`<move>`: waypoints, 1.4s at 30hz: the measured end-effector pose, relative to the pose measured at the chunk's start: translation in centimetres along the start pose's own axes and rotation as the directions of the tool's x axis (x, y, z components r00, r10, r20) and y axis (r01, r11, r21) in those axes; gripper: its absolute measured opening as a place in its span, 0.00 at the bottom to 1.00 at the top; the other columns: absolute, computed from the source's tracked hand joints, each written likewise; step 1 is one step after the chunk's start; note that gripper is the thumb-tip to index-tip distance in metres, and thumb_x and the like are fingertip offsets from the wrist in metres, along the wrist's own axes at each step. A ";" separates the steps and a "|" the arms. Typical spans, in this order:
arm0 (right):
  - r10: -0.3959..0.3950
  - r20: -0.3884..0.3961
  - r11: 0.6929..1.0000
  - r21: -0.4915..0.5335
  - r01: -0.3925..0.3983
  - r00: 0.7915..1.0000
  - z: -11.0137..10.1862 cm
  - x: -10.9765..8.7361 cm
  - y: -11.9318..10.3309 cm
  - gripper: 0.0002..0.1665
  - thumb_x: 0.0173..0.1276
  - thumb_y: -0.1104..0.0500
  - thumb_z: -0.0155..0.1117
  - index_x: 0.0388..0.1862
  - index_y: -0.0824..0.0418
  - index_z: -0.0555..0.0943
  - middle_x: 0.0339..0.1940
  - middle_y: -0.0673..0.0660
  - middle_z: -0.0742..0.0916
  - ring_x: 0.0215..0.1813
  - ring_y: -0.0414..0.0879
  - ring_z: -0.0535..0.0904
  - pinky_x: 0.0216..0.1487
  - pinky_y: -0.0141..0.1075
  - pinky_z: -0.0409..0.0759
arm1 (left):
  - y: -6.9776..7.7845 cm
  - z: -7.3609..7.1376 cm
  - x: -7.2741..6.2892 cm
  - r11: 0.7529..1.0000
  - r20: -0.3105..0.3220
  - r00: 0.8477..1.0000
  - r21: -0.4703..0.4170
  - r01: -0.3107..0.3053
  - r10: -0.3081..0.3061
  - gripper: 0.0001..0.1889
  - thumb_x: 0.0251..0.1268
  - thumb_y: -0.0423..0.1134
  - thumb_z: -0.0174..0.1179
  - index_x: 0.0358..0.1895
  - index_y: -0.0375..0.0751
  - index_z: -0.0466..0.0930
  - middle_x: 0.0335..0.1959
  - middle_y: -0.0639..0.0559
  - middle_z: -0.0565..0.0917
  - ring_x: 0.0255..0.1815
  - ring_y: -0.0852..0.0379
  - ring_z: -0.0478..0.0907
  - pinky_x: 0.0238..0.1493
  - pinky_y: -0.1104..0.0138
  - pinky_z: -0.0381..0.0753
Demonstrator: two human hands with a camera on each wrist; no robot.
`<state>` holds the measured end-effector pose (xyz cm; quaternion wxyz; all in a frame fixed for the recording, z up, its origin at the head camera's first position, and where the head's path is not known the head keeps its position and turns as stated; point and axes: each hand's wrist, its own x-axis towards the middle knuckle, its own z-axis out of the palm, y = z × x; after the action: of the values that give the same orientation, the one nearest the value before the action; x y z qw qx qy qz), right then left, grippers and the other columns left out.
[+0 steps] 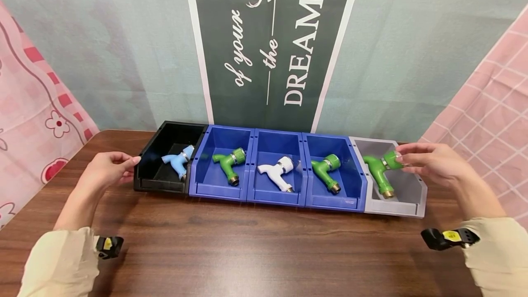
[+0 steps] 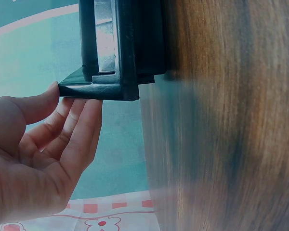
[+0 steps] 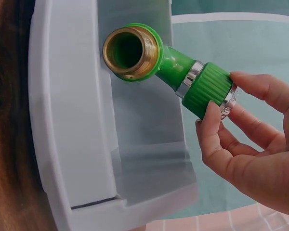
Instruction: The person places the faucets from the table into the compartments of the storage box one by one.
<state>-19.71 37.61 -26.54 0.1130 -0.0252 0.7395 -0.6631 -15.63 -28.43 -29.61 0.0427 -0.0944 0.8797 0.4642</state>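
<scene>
In the head view, my right hand (image 1: 433, 162) pinches the knob end of a green tap (image 1: 377, 173) at the grey bin (image 1: 402, 210). The right wrist view shows thumb and fingers round its ribbed green knob (image 3: 207, 89), with the brass threaded outlet (image 3: 127, 53) facing the camera. At the other end of the row, my left hand (image 1: 107, 168) touches the outer side of the black bin (image 1: 162, 186). Its thumb is at the rim and its fingertips lie against the side wall (image 2: 96, 91). A light blue tap (image 1: 178, 163) lies inside that bin.
Between the black and grey bins stand three blue bins. They hold a green tap (image 1: 228, 165), a white tap (image 1: 277, 173) and another green tap (image 1: 327, 172). The row stands on a brown wooden table (image 1: 255, 246), before a curtain (image 1: 144, 58) with printed lettering.
</scene>
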 end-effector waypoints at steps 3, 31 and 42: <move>-0.011 -0.004 1.000 -0.009 0.011 1.000 0.3 0.1 0.1 0.15 0.59 0.75 0.58 0.33 0.58 0.84 0.35 0.49 0.83 0.34 0.41 0.80 0.36 0.33 0.81 | 0.0 0.0 0.0 1.000 0.001 1.000 -0.005 0.004 -0.004 0.23 0.67 0.43 0.52 0.46 0.19 0.69 0.25 0.50 0.76 0.26 0.60 0.75 0.34 0.64 0.82; -0.034 -0.042 0.944 -0.330 0.018 0.999 2.9 1.3 0.8 0.12 0.58 0.70 0.63 0.35 0.54 0.78 0.30 0.46 0.80 0.30 0.38 0.79 0.34 0.35 0.81 | 0.0 -0.1 0.0 1.000 -0.002 1.000 0.006 -0.007 0.007 0.22 0.68 0.44 0.51 0.44 0.20 0.70 0.25 0.51 0.75 0.25 0.62 0.74 0.32 0.66 0.82; -0.054 -0.077 0.902 -0.431 0.016 0.996 3.2 1.5 1.3 0.26 0.58 0.66 0.65 0.49 0.81 0.67 0.30 0.45 0.80 0.31 0.40 0.81 0.35 0.36 0.82 | 0.0 0.0 -0.1 1.000 0.006 1.000 -0.001 0.002 -0.002 0.24 0.67 0.44 0.52 0.47 0.19 0.69 0.26 0.49 0.76 0.26 0.60 0.75 0.33 0.65 0.82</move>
<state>-20.33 34.33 -28.30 0.0605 -0.0340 0.8710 -0.4864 -15.59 -28.44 -29.56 0.0455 -0.0939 0.8792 0.4649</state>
